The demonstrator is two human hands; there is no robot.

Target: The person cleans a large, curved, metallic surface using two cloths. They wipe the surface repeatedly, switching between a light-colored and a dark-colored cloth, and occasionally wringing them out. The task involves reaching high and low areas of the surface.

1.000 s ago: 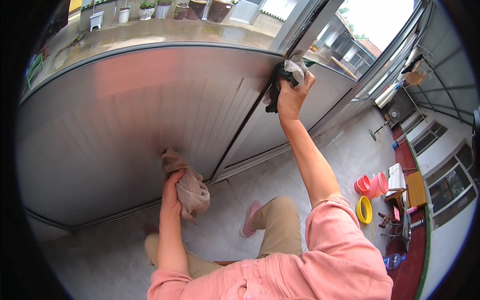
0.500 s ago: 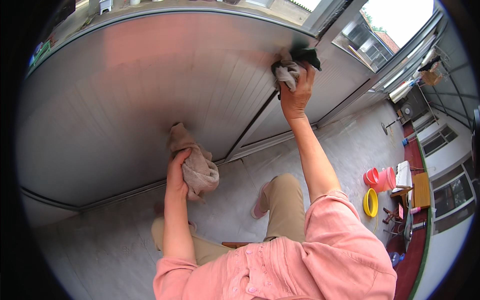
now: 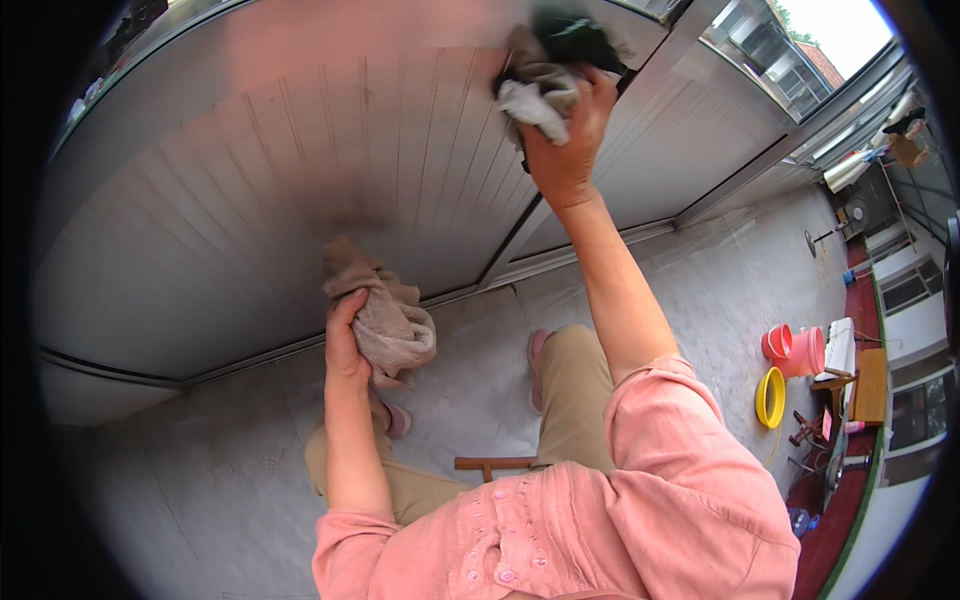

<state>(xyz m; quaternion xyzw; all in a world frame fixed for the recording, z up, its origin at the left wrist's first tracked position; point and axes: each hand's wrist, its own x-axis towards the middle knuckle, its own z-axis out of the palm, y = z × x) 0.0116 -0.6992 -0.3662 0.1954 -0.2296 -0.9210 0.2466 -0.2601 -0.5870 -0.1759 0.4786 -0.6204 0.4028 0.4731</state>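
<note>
My left hand (image 3: 347, 335) grips a crumpled beige cloth (image 3: 398, 325), which hangs out past the fingers in front of the lower part of a grey metal panel (image 3: 250, 220). Higher up and to the right, my right hand (image 3: 572, 140) is closed round a bunched rag (image 3: 545, 85) of dark, grey and white fabric, held against the panel's upper area. The rag's dark part is smeared by motion. Vertical grooves run down the panel, and its shiny surface carries a pink reflection.
A wooden stool (image 3: 495, 463) shows between my legs on the grey floor (image 3: 240, 500). At the right stand a red bucket (image 3: 776, 342), a pink bucket (image 3: 803, 352) and a yellow basin (image 3: 770, 398), near a wooden board (image 3: 869, 386). Window frames (image 3: 690, 40) rise above the panel.
My right hand and its rag have moved left and up along the panel. My left hand with the beige cloth has barely shifted. The view has tilted, and more of the stool shows.
</note>
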